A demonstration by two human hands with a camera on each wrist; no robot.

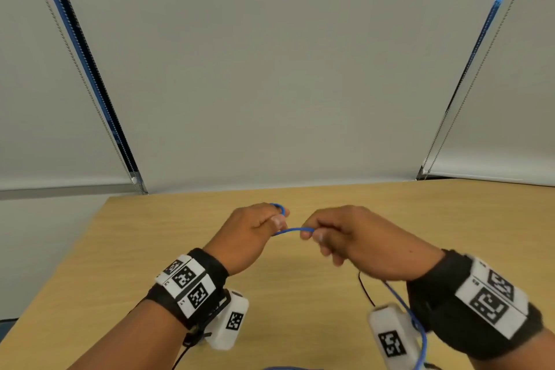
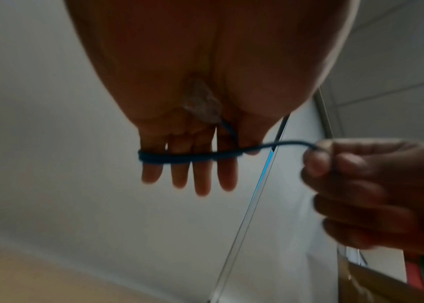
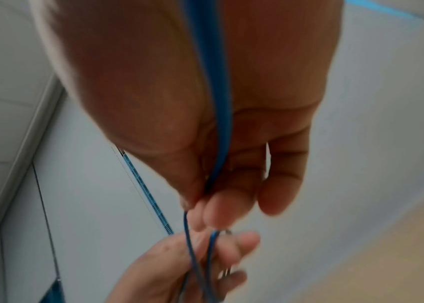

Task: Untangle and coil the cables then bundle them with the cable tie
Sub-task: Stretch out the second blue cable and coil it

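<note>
Step in hand: coiling. Left hand [image 1: 250,234] is former, fingers straight, thumb pinning connector end; thin blue cable [image 2: 193,158] wound in tight turns round them. Right hand [image 1: 345,239] grip pinches running length just beside coil, slack trailing below toward tabletop [image 1: 300,294]. Next likely: carry another turn round left fingers, keep tension. Cable tie not seen.

I am looking at what seems to be an office or meeting room. A plain light-wood table [image 1: 330,210] fills the foreground. Directly behind the table, pale grey roller blinds [image 1: 270,69] cover the windows, with beaded pull chains [image 1: 75,69] hanging at the gaps between them.
</note>
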